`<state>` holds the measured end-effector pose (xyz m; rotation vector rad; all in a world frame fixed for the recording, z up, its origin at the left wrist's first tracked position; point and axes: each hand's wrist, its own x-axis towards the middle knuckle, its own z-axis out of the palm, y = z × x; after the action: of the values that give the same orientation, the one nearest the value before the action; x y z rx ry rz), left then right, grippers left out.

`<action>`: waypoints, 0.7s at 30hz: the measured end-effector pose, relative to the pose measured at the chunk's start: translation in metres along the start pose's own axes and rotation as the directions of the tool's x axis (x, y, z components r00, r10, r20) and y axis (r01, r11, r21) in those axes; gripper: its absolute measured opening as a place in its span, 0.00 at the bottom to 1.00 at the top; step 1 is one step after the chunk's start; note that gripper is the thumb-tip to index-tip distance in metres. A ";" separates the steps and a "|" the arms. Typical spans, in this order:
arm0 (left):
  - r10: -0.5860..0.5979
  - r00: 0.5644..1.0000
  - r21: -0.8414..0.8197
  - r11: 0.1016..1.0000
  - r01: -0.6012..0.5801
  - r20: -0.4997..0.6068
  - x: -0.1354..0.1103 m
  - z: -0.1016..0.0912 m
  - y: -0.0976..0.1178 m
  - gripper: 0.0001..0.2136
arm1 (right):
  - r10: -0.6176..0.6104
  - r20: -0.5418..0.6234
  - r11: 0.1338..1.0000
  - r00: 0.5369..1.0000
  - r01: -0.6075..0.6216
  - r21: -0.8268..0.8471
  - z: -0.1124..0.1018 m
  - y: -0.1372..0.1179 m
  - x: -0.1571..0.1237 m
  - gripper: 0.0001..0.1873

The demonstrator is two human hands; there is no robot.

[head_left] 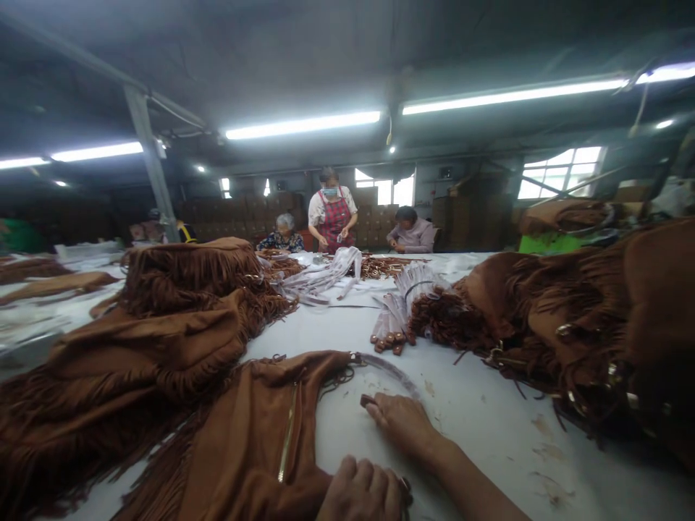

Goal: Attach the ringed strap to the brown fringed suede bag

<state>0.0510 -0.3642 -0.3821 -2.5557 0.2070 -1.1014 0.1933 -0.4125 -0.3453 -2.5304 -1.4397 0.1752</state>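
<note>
Bag (244, 438) lies on the desk (326, 333) just left of the nearer, curled left hand (361, 492), grip unclear, zipper (289, 430) running lengthwise away; right hand (405, 423) pinches a brown tab (368, 399)

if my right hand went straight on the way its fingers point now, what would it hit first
Probably the gold-zipped brown suede-look bag, near its narrow upper end; how high the right hand sits over the white table is unclear.
</note>
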 end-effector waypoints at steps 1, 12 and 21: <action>0.037 0.999 -0.028 0.999 -0.036 0.027 0.000 -0.004 -0.006 0.06 | -0.006 -0.002 1.000 1.000 0.006 0.012 0.000 0.001 0.000 0.20; -0.315 0.758 -0.325 0.762 0.561 0.571 0.040 -0.014 -0.077 0.13 | 0.056 -0.062 0.900 0.997 -0.023 0.435 -0.012 0.012 0.004 0.22; -0.303 0.631 -0.490 0.427 0.760 0.715 0.050 0.033 -0.079 0.17 | 0.009 0.026 0.435 1.000 -0.028 0.900 -0.012 0.017 0.010 0.27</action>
<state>0.1084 -0.2958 -0.3400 -3.7985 -0.5172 -0.3796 0.2154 -0.4144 -0.3377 -1.6000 -0.8892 0.7579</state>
